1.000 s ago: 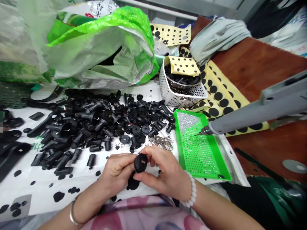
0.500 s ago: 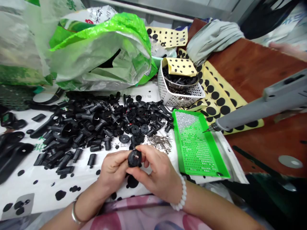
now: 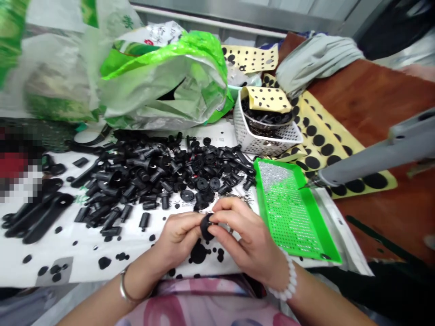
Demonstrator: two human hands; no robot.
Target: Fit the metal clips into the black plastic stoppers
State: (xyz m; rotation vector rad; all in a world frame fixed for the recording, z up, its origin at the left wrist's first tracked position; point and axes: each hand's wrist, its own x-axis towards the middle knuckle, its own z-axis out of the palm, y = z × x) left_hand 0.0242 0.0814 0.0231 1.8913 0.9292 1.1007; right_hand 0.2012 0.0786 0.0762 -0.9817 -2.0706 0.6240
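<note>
Where the hands meet, head view: a round black part (image 3: 205,227), held near the middle of the worktop (image 3: 84,249)'s near edge.
Left hand (image 3: 181,237): fingers pinching the part's left side.
Right hand (image 3: 249,240): fingertips against its right side; whether they grip cannot be told.
Part's long axis: roughly near edge to far edge, both hands equally close.

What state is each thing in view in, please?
Round part, held in left hand
Right hand, fingertips at round part
Black parts, loose, heaped
Green tray, partly filled with silver bits
White basket, loaded
Green bag, open, crumpled
Grey tool, on or off unclear
</note>
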